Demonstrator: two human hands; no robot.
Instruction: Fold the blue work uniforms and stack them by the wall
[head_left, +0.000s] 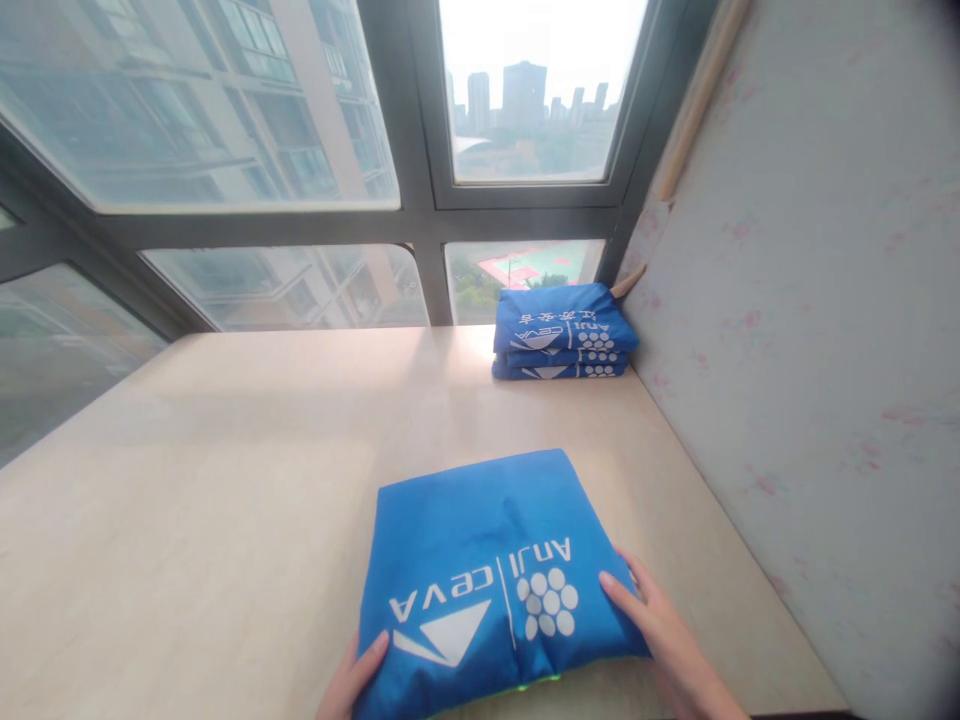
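Observation:
A folded blue garment [480, 520] with white printed lettering and a logo, upside down to me, is between my hands near the front of the pale surface. My left hand [356, 675] grips its lower left edge, thumb on top and the other fingers hidden beneath or behind it. On the right edge, my right hand [652, 620] holds it the same way, with the thumb lying over the cloth. A thin yellow-green strip shows along the garment's near edge.
A stack of folded blue garments [562, 335] with the same print stands in the far right corner. Grey-framed windows [424, 200] close off the back and left. A flower-patterned wall [810, 300] rises on the right. The pale surface [187, 480] extends leftwards.

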